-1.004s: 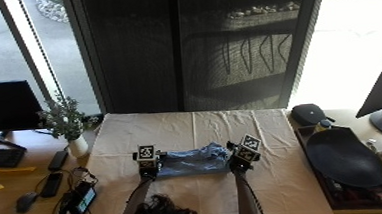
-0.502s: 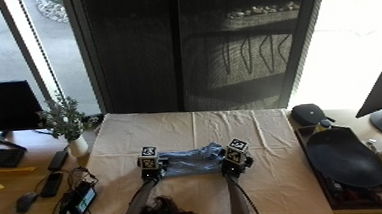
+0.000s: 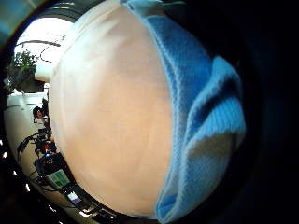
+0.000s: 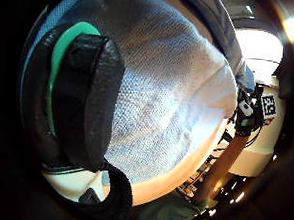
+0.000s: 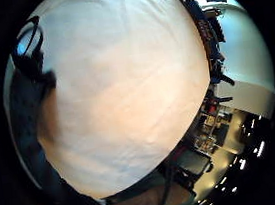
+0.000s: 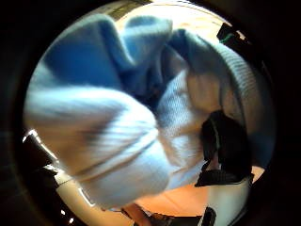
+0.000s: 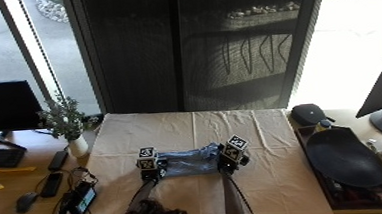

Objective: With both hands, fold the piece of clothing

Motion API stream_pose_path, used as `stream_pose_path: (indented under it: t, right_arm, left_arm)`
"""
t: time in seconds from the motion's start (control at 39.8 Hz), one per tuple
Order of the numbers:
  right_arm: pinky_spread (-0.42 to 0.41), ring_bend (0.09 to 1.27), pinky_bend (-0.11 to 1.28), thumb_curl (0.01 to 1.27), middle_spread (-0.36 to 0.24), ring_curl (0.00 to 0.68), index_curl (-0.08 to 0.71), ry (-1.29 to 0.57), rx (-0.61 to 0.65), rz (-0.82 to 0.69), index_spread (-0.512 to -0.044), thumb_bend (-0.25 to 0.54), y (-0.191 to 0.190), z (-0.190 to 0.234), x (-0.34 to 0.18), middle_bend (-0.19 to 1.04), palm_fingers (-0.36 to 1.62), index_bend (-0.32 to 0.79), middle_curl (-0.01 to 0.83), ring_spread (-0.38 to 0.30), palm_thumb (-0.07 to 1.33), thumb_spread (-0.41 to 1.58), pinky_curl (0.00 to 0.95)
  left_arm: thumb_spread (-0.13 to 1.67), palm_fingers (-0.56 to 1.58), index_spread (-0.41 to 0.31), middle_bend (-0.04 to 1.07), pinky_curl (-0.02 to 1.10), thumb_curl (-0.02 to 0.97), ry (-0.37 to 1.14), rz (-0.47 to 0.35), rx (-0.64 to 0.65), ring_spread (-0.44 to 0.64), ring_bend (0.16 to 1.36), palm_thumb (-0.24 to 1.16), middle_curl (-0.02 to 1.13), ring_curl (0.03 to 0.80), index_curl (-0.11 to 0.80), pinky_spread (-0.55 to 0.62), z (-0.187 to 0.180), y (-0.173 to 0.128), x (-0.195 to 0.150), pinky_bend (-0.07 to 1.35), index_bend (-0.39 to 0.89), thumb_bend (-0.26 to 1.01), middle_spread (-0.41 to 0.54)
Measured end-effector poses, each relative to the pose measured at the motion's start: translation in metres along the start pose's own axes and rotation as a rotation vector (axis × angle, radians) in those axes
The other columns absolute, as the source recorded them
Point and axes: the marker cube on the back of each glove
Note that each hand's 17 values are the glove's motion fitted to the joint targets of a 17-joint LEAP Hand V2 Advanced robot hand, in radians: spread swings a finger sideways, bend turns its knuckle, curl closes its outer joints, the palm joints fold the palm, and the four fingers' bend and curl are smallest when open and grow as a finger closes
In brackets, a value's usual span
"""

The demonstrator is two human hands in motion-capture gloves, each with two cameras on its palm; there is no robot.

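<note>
Left hand point(image 7: 152, 172), right hand point(image 7: 229, 162): fingers curled, forearms parallel.

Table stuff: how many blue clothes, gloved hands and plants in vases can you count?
Blue clothes: 1, the blue garment
Gloved hands: 2, left hand and right hand
Plants in vases: 1, the plant
Total: 4

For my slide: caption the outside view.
Both gloved hands, left hand and right hand, grip a blue garment on the cloth-covered table.
</note>
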Motion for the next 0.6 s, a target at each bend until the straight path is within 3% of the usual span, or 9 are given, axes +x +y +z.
stream_pose_path:
  t: [0.08,0.13,0.15,0.23,0.28,0.38,0.45,0.5,0.6]
  right_arm:
    - [-0.19,0.68,0.64,0.39,-0.236,0.391,0.057,-0.124,-0.002,-0.034,-0.31,0.094,0.002,-0.007,-0.006,0.51,0.95,0.04,0.483,-0.247,0.83,1.24,0.353]
    - [-0.259,0.71,0.71,0.42,-0.239,0.394,0.061,-0.321,0.05,-0.101,-0.311,0.085,-0.002,-0.02,-0.02,0.45,1.07,0.04,0.47,-0.279,0.86,1.17,0.366]
    - [-0.25,0.68,0.68,0.41,-0.245,0.383,0.059,-0.434,0.062,-0.14,-0.308,0.086,-0.002,-0.027,-0.027,0.46,1.02,0.03,0.475,-0.279,0.86,1.2,0.355]
    - [-0.31,0.7,0.72,0.46,-0.248,0.401,0.078,-0.657,0.019,-0.192,-0.314,0.05,0.008,-0.045,-0.038,0.4,1.1,0.06,0.468,-0.292,0.89,1.01,0.375]
    - [-0.324,0.71,0.72,0.48,-0.251,0.406,0.083,-0.731,0.027,-0.201,-0.318,0.036,0.012,-0.058,-0.044,0.39,1.1,0.06,0.47,-0.297,0.91,0.95,0.381]
    - [-0.352,0.7,0.72,0.51,-0.256,0.411,0.095,-0.83,0.035,-0.283,-0.322,0.006,0.028,-0.084,-0.071,0.35,1.11,0.05,0.468,-0.299,0.92,0.86,0.381]
    - [-0.36,0.7,0.73,0.53,-0.26,0.415,0.104,-0.789,-0.045,-0.321,-0.325,-0.017,0.029,-0.071,-0.1,0.27,1.08,0.07,0.446,-0.298,0.93,0.77,0.384]
    - [-0.364,0.7,0.73,0.55,-0.258,0.417,0.106,-0.767,-0.074,-0.366,-0.325,-0.022,0.034,-0.066,-0.127,0.25,1.08,0.06,0.445,-0.299,0.93,0.73,0.383]
    - [-0.368,0.69,0.73,0.57,-0.254,0.419,0.109,-0.721,-0.03,-0.46,-0.327,-0.025,0.05,-0.06,-0.182,0.22,1.09,0.05,0.444,-0.295,0.94,0.67,0.38]
  left_arm:
    - [1.46,0.14,-0.146,0.21,0.36,0.154,-0.009,-0.003,-0.01,0.29,0.59,0.07,0.37,0.338,0.232,0.4,0.001,0.0,-0.002,0.57,0.11,-0.01,0.024]
    - [1.46,0.14,-0.146,0.22,0.36,0.155,-0.005,0.003,-0.005,0.29,0.59,0.06,0.38,0.336,0.232,0.41,0.001,-0.002,-0.001,0.57,0.11,-0.01,0.024]
    - [1.46,0.14,-0.146,0.23,0.35,0.155,-0.008,0.005,-0.01,0.29,0.59,0.06,0.38,0.335,0.231,0.41,0.001,-0.002,-0.002,0.57,0.11,-0.01,0.025]
    - [1.46,0.14,-0.146,0.23,0.35,0.156,-0.014,0.011,-0.075,0.29,0.59,0.06,0.38,0.332,0.231,0.41,-0.004,0.001,-0.006,0.57,0.11,-0.01,0.025]
    - [1.47,0.14,-0.146,0.23,0.35,0.16,0.037,0.025,-0.147,0.3,0.6,0.06,0.38,0.33,0.231,0.42,-0.013,0.006,-0.005,0.58,0.11,0.0,0.026]
    - [1.46,0.14,-0.146,0.22,0.35,0.164,0.317,0.115,-0.34,0.3,0.6,0.05,0.38,0.325,0.23,0.41,-0.044,0.02,0.007,0.6,0.11,-0.01,0.026]
    - [1.46,0.23,-0.142,0.21,0.35,0.176,0.369,0.104,-0.405,0.27,0.59,0.09,0.38,0.318,0.244,0.37,-0.072,0.027,-0.001,0.61,0.15,0.01,0.017]
    - [1.47,0.26,-0.141,0.22,0.34,0.183,0.318,0.064,-0.354,0.26,0.59,0.12,0.37,0.314,0.247,0.35,-0.094,0.026,-0.015,0.61,0.14,0.02,0.015]
    - [1.48,0.29,-0.14,0.22,0.34,0.2,0.082,-0.053,-0.088,0.23,0.58,0.17,0.38,0.313,0.251,0.31,-0.117,0.006,-0.055,0.61,0.13,0.05,-0.001]
